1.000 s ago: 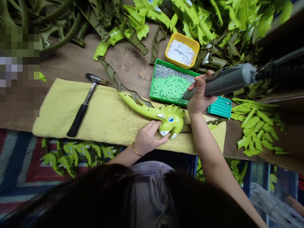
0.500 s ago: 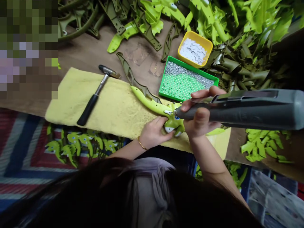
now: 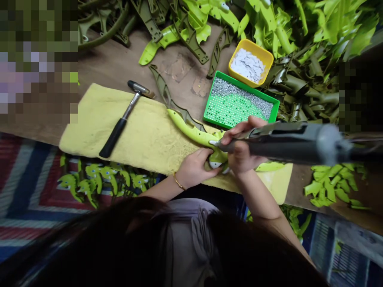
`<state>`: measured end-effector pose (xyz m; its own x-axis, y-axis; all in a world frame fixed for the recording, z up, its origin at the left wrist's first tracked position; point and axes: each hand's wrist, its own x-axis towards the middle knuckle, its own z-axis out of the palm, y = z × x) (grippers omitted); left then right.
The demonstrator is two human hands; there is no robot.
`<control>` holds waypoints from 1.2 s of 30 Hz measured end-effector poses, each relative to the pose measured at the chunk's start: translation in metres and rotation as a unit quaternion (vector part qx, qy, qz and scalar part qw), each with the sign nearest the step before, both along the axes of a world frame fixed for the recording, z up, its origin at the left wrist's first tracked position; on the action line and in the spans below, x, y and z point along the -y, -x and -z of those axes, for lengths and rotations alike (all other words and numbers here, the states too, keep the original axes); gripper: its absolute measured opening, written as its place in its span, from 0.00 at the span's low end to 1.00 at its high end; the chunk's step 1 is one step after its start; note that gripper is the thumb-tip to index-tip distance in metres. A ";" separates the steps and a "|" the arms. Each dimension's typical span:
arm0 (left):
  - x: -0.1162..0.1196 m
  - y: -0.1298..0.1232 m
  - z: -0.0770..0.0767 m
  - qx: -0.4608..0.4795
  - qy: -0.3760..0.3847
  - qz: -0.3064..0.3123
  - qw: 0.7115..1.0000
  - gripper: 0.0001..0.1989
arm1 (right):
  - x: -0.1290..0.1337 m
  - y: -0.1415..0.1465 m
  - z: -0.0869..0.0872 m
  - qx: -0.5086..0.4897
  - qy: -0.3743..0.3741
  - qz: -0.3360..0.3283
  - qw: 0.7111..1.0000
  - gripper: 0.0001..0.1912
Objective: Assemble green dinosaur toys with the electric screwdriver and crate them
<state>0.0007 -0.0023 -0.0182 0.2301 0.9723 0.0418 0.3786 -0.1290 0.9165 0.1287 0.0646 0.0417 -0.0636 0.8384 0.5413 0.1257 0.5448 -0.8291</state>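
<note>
"Where's the toy triceratops piece, and how would it handle?"

"Face up on the yellow cloth, its head at two o'clock from the left hand, its curved neck running off toward ten. It looks like moulded plastic: probably light and stiff, smooth enough to skid, the white horn likeliest to chip."

"Where would you hold it?"

"By the white-tipped beak, low against the cloth, away from the tool tip."

"And the hands?"

"The left comes in from eight o'clock, palm down, thumb and fingers pinching the beak from either side. The right hand, forearm from five o'clock, is wrapped round a grey electric screwdriver lying toward three."

"Is the tip touching?"

"Can't tell; fingers and barrel hide it, just beside the horn."
</note>
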 end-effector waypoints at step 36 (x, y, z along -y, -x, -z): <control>0.000 -0.003 0.005 -0.032 -0.043 -0.011 0.998 0.18 | -0.029 0.035 -0.017 -0.117 -0.063 0.055 0.990 0.15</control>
